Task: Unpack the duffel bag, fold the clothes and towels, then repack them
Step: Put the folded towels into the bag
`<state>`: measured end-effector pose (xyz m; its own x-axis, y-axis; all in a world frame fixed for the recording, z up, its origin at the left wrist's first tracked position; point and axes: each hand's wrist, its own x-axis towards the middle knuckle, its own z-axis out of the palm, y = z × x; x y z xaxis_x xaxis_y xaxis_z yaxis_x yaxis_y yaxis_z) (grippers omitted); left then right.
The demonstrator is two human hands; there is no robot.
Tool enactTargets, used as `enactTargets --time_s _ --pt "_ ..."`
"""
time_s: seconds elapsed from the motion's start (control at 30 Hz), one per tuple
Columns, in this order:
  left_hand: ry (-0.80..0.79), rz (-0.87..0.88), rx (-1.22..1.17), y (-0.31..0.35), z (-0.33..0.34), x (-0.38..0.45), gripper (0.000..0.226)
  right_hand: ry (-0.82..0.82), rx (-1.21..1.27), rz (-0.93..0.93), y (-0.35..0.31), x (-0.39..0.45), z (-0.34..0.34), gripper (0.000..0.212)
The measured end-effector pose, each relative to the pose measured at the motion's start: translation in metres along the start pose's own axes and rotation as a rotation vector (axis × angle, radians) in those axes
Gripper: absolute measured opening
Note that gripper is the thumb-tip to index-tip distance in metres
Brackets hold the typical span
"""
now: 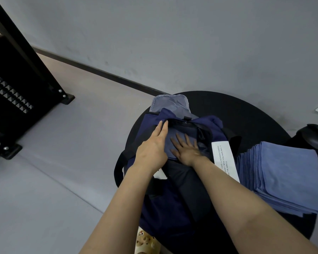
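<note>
Head | both hands (151, 149) (186, 150) flat, fingers spread | pressing folded cloth (180, 137) inside duffel bag (163, 208)

- Head cam, wide-angle: worn on person's head, faces fwd and steeply down, close above the round black table (255, 114).
- Both forearms enter from bottom edge.
- Frame tilted; floor at left, wall across top.
- Single view only.

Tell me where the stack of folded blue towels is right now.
In the head view, the stack of folded blue towels sits on the right side of the round black table, just right of the navy duffel bag.
</note>
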<state>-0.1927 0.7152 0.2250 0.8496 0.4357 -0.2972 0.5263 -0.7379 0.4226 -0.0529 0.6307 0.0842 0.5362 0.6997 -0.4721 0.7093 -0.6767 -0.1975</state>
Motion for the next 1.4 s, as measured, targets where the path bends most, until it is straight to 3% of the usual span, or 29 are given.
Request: enactTargets --time_s 0.4,0.63,0.87,1.0,1.13,1.3,1.4 --pt "-0.010 0.029 -0.021 0.002 0.006 0.004 0.093 -0.040 -0.112 0.033 -0.011 0.005 0.010 0.065" --pt "-0.009 0.069 -0.027 0.004 0.008 0.006 0.090 -0.060 -0.031 0.032 -0.013 -0.002 0.001 0.063" --pt "-0.005 0.074 0.010 0.006 0.008 0.004 0.091 0.065 0.068 -0.071 -0.021 -0.021 -0.019 0.056" --pt "-0.004 0.071 -0.007 0.002 0.006 0.004 0.093 0.144 0.135 -0.038 -0.023 -0.042 -0.028 0.051" --pt "-0.005 0.079 0.010 0.001 0.007 0.001 0.091 0.196 0.122 -0.037 -0.021 -0.071 -0.037 0.052" --pt "-0.014 0.064 0.039 0.007 0.007 -0.003 0.091 0.419 0.083 -0.171 -0.016 -0.109 -0.048 0.044" --pt "-0.008 0.076 0.075 0.015 0.009 -0.006 0.092 0.473 0.007 -0.213 -0.010 -0.128 -0.056 0.043"
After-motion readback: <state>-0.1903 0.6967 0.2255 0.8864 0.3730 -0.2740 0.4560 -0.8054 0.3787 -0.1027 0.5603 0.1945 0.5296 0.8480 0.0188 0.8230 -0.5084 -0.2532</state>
